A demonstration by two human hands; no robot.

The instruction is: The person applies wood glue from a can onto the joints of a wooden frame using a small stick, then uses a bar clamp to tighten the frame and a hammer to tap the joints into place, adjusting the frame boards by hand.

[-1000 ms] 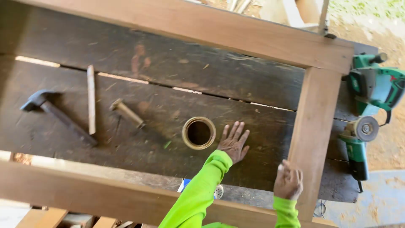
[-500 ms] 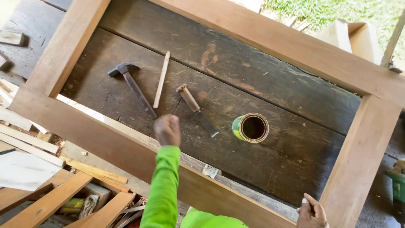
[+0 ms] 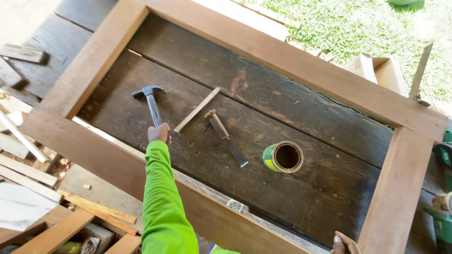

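Note:
My left hand (image 3: 158,133), in a bright green sleeve, is closed around the handle of a claw hammer (image 3: 149,96) that lies on the dark plank table inside a large wooden frame (image 3: 301,70). Just right of the hammer lie a thin wooden stick (image 3: 197,109) and a chisel (image 3: 227,138). An open tin can (image 3: 283,157) stands further right. My right hand (image 3: 345,243) rests at the bottom edge on the frame's near right corner; only part of it shows.
Loose wooden offcuts (image 3: 28,164) lie piled at the lower left. A green power tool (image 3: 441,211) sits at the right edge beyond the frame. A cardboard box (image 3: 376,70) and grass (image 3: 358,23) are at the far side.
My left hand has moved from near the can leftward across the table and closed on the hammer handle. The view has swung left. My right hand has stayed on the frame.

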